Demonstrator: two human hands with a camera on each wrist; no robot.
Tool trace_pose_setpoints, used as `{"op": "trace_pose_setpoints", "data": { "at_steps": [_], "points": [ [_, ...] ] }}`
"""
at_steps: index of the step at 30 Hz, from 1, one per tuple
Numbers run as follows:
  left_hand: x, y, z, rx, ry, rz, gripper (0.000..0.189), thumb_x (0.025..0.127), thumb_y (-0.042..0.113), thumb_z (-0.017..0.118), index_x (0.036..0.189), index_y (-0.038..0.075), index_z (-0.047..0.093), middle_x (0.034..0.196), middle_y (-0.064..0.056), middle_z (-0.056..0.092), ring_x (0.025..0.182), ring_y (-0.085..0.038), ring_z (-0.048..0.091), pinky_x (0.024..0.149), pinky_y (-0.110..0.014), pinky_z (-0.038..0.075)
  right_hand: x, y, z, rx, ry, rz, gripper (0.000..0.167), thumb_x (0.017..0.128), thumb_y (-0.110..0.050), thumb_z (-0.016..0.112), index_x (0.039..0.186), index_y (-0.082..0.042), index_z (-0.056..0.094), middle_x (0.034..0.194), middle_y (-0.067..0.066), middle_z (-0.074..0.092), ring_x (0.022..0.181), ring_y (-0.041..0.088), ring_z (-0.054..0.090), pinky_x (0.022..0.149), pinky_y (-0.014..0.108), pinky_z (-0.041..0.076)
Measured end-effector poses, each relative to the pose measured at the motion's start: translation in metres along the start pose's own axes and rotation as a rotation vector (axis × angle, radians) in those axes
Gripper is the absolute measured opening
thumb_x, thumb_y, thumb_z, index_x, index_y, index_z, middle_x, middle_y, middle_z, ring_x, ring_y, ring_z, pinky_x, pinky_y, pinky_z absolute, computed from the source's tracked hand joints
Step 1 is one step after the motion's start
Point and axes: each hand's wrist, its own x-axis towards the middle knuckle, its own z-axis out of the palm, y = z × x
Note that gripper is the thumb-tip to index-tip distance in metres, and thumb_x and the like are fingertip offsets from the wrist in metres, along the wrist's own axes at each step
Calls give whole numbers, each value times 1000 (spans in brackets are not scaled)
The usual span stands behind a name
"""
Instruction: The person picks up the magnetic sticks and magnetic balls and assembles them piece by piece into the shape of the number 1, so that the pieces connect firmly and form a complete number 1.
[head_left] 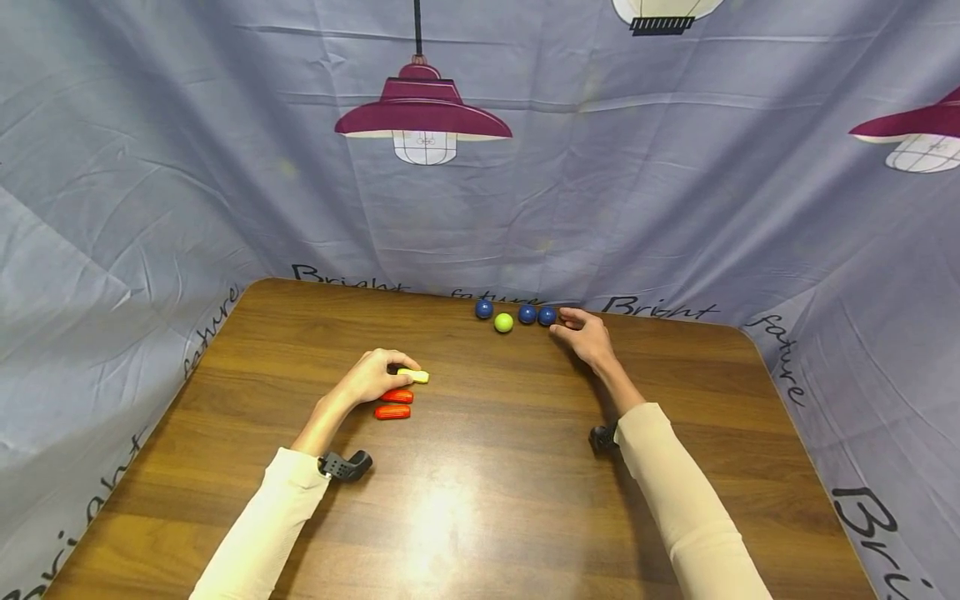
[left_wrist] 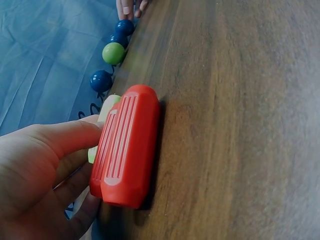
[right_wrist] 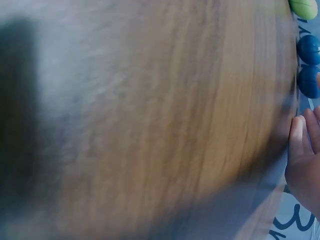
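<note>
My left hand [head_left: 372,377] pinches a pale yellow-green oblong piece [head_left: 418,377] between thumb and fingers at the left of the table. Just nearer to me lie two red oblong pieces with ridged sides, the upper red piece [head_left: 397,397] and the lower red piece [head_left: 392,412], side by side. In the left wrist view the near red piece [left_wrist: 131,145] hides much of the pale one. Toward the back edge, my right hand [head_left: 587,337] has loosely bent fingers, its fingertips right beside the rightmost blue ball [head_left: 547,317]. Nothing shows between those fingers.
A second blue ball [head_left: 527,314] adjoins the rightmost one. Further left are a lime-green ball [head_left: 503,322] and another blue ball [head_left: 484,309], all close to the table's back edge. A grey printed curtain [head_left: 525,208] hangs behind and along the sides of the wooden table [head_left: 510,450].
</note>
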Motion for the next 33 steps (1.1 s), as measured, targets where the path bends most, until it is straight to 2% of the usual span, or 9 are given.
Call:
{"op": "trace_pose_setpoints", "data": {
  "at_steps": [8,20,27,33],
  "points": [
    [2,0,0,-4,-5,3,16,89,9,74,105,9,76,103,-6,72,96,-24,61,87,-44,48,5,-8,1,-79,-21,-20,54,95,-23,71,142,-4,54,134,18,60,124,36,55,103,48,43],
    [4,2,1,-4,-13,8,16,89,9,74,106,8,76,102,-6,71,93,-22,61,85,-40,48,12,-7,3,-125,-12,-36,51,95,-26,71,141,-10,57,136,16,59,123,37,54,102,50,43],
    [4,0,0,-3,-6,9,16,88,9,75,104,8,76,100,-5,72,92,-21,60,84,-39,47,12,-4,6,-116,11,-42,47,95,-25,72,138,-9,60,131,16,63,120,36,57,101,49,45],
    [2,-3,0,3,-7,4,16,89,9,74,105,8,76,102,-6,71,94,-22,61,86,-41,48,13,-3,8,-54,3,-2,46,94,-26,72,136,-10,61,131,15,63,119,33,58,99,47,47]
  ]
}}
